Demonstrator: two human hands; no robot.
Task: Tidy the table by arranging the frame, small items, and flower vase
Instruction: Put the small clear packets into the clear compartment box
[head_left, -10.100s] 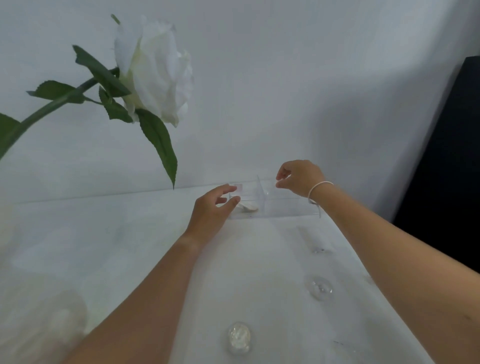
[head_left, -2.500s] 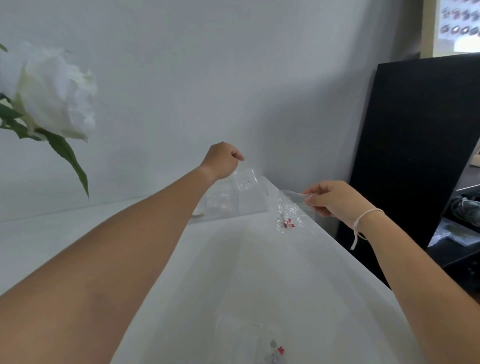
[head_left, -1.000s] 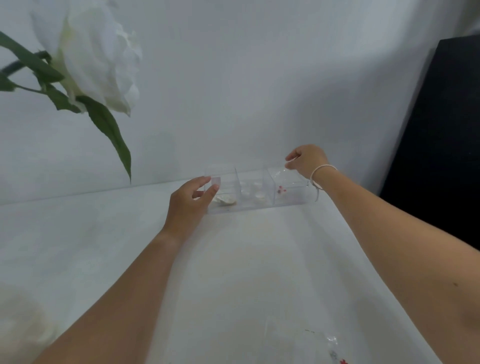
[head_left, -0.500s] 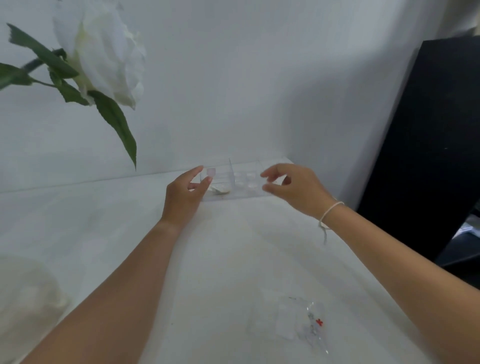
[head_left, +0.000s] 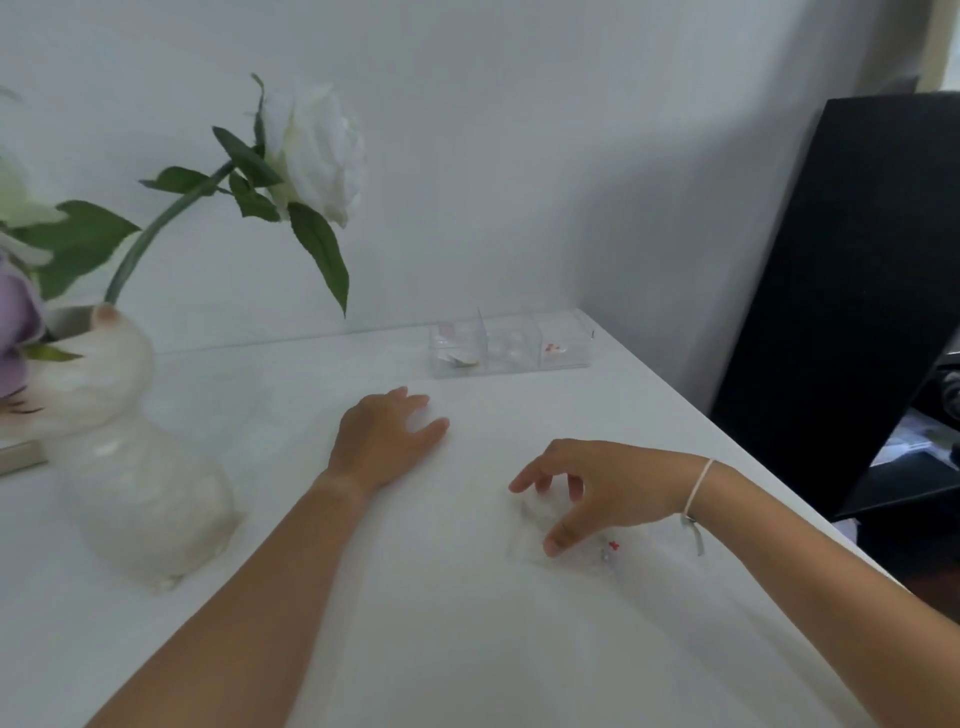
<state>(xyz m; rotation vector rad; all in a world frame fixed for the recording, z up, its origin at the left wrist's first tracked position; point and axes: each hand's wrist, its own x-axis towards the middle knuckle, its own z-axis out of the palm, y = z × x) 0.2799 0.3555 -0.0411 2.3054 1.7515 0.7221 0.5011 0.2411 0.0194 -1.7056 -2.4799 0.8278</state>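
Note:
A clear three-part organizer box (head_left: 511, 345) stands at the table's far right corner, with small items in its compartments. My left hand (head_left: 383, 436) rests flat on the white table (head_left: 415, 623), fingers apart, holding nothing. My right hand (head_left: 597, 486) hovers over a clear plastic bag (head_left: 558, 545) with small red bits, thumb and fingertips touching it. A white cat-shaped vase (head_left: 130, 467) stands at the left, holding a white rose (head_left: 317, 150). The frame shows only as a corner (head_left: 21, 457) behind the vase.
A black panel (head_left: 857, 291) stands past the table's right edge. The white wall (head_left: 519, 156) runs along the table's back. A purple flower (head_left: 15, 322) pokes in at the far left.
Both hands have drawn back from the organizer box toward me. My left hand now lies on the table; my right hand has dropped onto the plastic bag. The view tilted down and left.

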